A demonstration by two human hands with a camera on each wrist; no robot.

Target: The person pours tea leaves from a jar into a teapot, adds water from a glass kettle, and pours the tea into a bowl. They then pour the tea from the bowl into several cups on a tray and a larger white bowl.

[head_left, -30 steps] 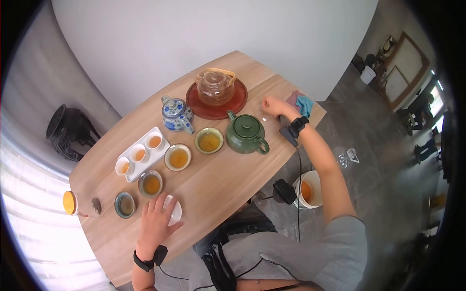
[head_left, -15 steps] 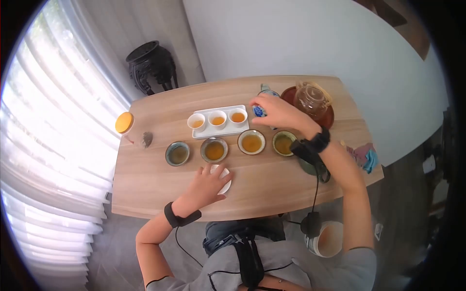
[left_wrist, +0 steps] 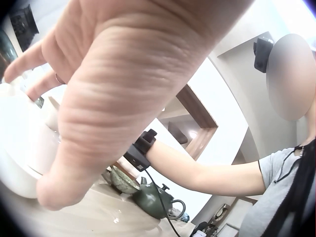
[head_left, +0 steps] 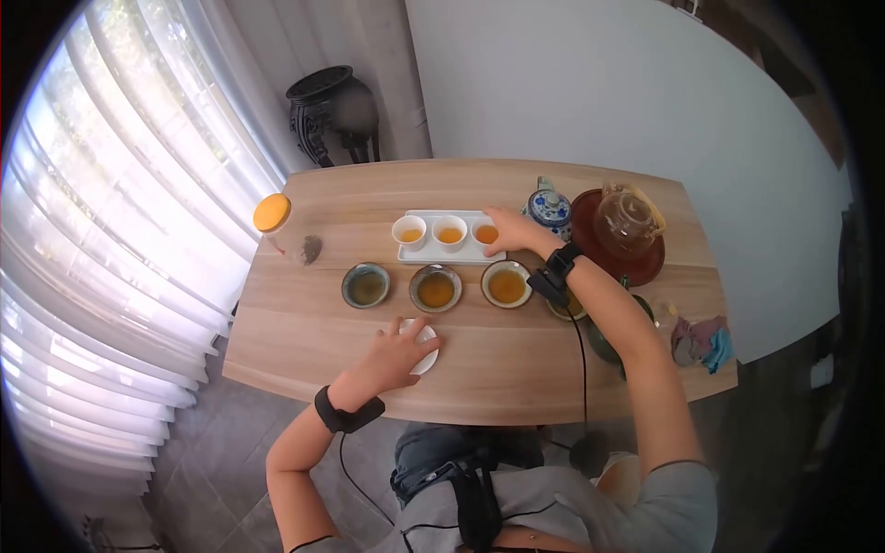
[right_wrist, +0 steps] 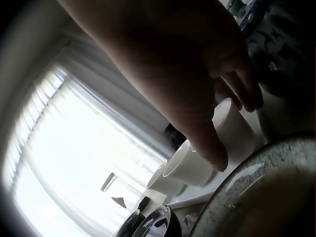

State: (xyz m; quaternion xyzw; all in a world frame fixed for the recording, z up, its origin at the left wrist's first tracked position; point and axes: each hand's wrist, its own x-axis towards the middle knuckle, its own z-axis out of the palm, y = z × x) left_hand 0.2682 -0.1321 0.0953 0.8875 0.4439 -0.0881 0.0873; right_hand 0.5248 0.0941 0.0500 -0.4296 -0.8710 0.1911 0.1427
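My right hand (head_left: 521, 233) is at the rightmost small white teacup (head_left: 485, 236) of three on a white rectangular tray (head_left: 452, 257). In the right wrist view, its thumb and fingers come around opposite sides of that teacup (right_wrist: 234, 129). The middle teacup (head_left: 449, 236) and the left teacup (head_left: 410, 237) also contain amber tea. Near the table's front, my left hand (head_left: 395, 358) holds a white bowl-like cup (head_left: 427, 362), partly hidden under its fingers. The left wrist view has the thumb along this cup's near side (left_wrist: 19, 173).
Tea bowls (head_left: 436, 307) line the table before the tray, the rightmost partly behind my right wrist. A blue-and-white teapot (head_left: 550, 210), glass teapot (head_left: 627, 221) on a red tray (head_left: 656, 267) and green teapot (head_left: 604, 343) stand right. A yellow-lidded jar (head_left: 273, 214) is left.
My right hand has moved left from the table's right side, past the blue-and-white teapot, to the rightmost teacup. The left hand stays on the white cup. The head view has turned left.
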